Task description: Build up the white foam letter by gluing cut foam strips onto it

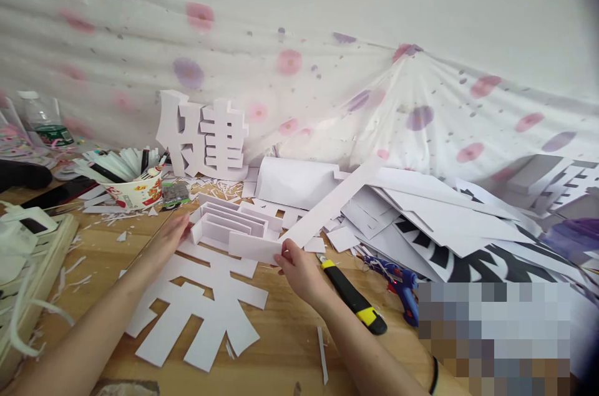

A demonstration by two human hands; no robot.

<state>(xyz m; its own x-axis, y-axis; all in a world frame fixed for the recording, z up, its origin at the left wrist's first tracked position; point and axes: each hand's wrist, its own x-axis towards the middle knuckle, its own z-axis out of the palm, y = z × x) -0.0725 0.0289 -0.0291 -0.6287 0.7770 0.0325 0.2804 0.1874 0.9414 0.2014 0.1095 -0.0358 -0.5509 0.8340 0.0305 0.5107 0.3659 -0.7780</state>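
A flat white foam-board character (201, 302) lies on the wooden table, with several thin strips (234, 219) standing on edge as walls across its far part. My left hand (174, 235) is closed at the left end of these walls, fingertips pressed against them. Between thumb and fingers, my right hand (296, 264) pinches a white foam-board strip (255, 247) upright along the near side of the walls. From my right fingers a long white length (334, 202) slants up to the right; whether it joins the pinched strip I cannot tell.
Right of my right hand lie a black-and-yellow utility knife (353, 296) and a blue glue gun (400, 287). White sheets (435, 209) are heaped behind them. A paper bowl of sticks (140, 191) and a standing 3D character (206, 134) are at the back left.
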